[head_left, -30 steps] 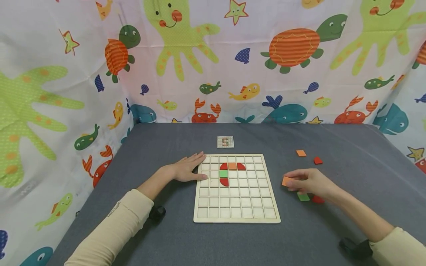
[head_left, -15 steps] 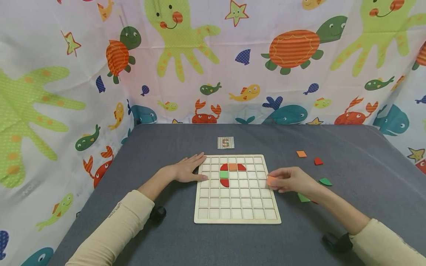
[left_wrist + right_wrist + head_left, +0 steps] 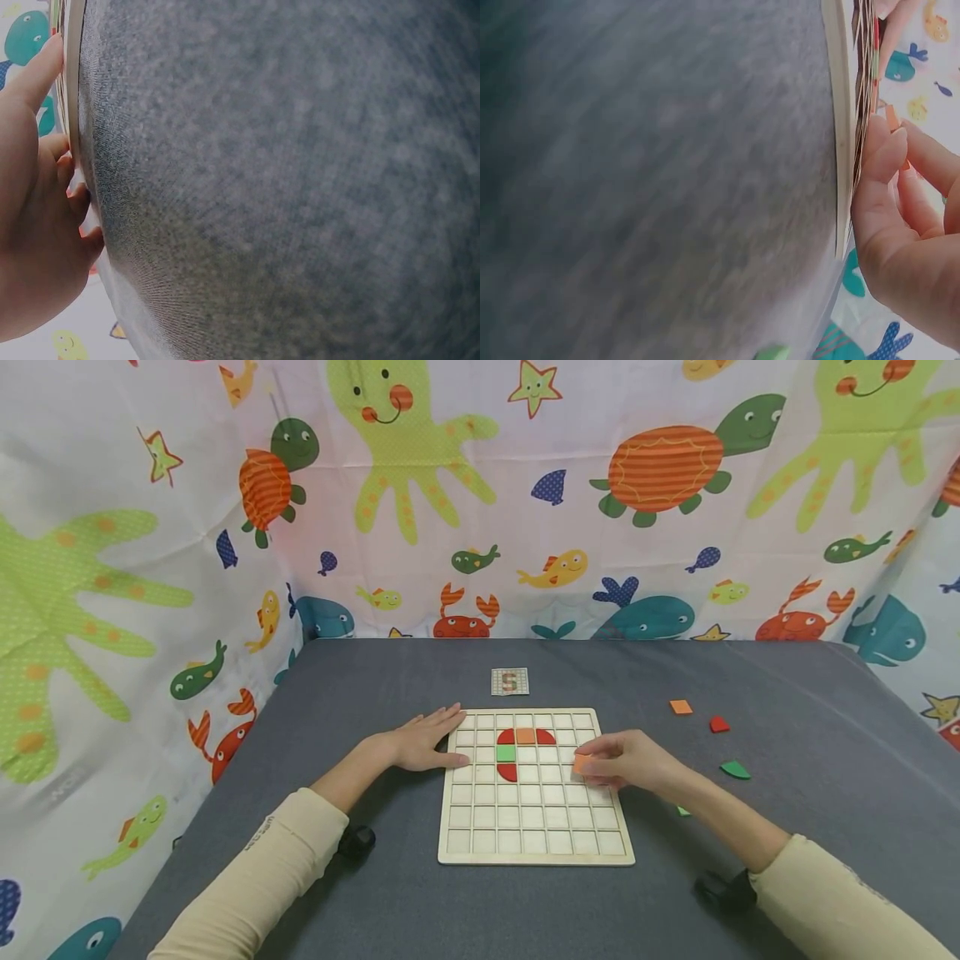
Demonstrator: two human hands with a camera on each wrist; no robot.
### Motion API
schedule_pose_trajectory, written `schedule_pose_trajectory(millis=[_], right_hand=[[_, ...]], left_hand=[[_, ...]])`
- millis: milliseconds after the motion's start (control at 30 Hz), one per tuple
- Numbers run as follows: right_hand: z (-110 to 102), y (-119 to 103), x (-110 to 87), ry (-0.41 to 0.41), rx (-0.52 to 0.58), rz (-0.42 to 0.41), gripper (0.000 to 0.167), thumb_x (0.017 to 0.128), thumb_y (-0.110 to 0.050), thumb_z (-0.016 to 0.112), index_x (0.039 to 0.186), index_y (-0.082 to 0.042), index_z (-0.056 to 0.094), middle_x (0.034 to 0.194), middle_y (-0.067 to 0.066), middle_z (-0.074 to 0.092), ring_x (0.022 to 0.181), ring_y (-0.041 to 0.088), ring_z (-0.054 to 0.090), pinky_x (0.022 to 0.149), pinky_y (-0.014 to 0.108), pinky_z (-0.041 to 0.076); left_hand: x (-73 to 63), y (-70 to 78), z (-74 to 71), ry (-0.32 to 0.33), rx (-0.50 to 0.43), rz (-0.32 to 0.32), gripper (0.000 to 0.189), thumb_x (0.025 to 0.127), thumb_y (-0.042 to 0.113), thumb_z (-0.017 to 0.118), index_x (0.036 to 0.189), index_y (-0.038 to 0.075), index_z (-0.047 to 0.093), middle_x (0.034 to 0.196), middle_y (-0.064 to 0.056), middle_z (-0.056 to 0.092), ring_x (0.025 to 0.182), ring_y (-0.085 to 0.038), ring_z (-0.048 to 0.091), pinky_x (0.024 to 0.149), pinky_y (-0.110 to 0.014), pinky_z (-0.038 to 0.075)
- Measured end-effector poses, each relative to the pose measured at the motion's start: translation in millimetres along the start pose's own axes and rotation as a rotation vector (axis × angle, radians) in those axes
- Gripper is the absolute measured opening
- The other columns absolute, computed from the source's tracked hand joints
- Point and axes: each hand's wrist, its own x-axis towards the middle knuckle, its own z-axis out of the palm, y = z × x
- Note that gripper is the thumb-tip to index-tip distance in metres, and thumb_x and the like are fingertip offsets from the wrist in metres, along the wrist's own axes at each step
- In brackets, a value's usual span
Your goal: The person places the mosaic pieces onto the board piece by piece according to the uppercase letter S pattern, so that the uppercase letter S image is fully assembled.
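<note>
A wooden grid board (image 3: 536,858) lies flat on the dark grey table. Its upper cells hold red quarter-round tiles (image 3: 507,772), an orange square tile (image 3: 526,736) and a green square tile (image 3: 506,753). My left hand (image 3: 422,742) rests on the board's left edge, thumb and fingers extended; the left wrist view shows the fingers (image 3: 49,71) along that edge. My right hand (image 3: 628,762) pinches another orange square tile (image 3: 582,764) between thumb and fingertips over the board's right columns. In the right wrist view that orange tile (image 3: 892,118) sticks up from the pinch.
Behind the board lies a small pattern card (image 3: 510,682) with an S on a grid. Right of the board are a loose orange tile (image 3: 681,707), a red tile (image 3: 719,724) and a green quarter-round tile (image 3: 735,770). A green tile (image 3: 683,812) is mostly hidden under my right forearm.
My right hand has carried the orange tile leftward, from the table beside the board to over its right columns. The left hand has stayed in place.
</note>
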Motion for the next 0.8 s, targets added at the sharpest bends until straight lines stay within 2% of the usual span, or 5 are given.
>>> schedule_pose_trajectory(millis=[233,500,800], right_hand=[[15,-12,9.8,-0.032,-0.033,-0.039,0.037,0.087,-0.016,0.072,0.118,0.001,0.065,0.091,0.006,0.068,0.077,0.018,0.067,0.062,0.03,0.049],[31,-21,16.0,-0.021,-0.031,-0.044,0.031,0.087,-0.012,0.071,0.115,0.002,0.066,0.089,0.006,0.068,0.076,0.02,0.068,0.064,0.029,0.052],[39,-23,21.3,-0.035,0.049,-0.025,0.029,0.087,-0.006,0.07,0.113,0.005,0.065,0.082,0.009,0.068,0.069,0.02,0.067,0.058,0.027,0.052]], left_hand=[[1.6,-2.9,1.4,-0.001,0.003,0.001,0.09,0.091,0.062,0.047,0.155,0.013,0.005,0.159,-0.004,0.0,0.144,-0.023,0.0,0.113,-0.048,0.004],[7.5,-8.5,5.6,-0.002,-0.001,-0.013,0.09,0.09,0.065,0.046,0.155,0.019,0.003,0.159,0.002,-0.004,0.144,-0.017,-0.004,0.114,-0.044,0.002],[4.5,-6.7,4.0,0.002,-0.009,0.006,0.092,0.09,0.065,0.046,0.155,0.014,0.005,0.159,-0.003,-0.002,0.144,-0.021,-0.002,0.114,-0.046,0.002]])
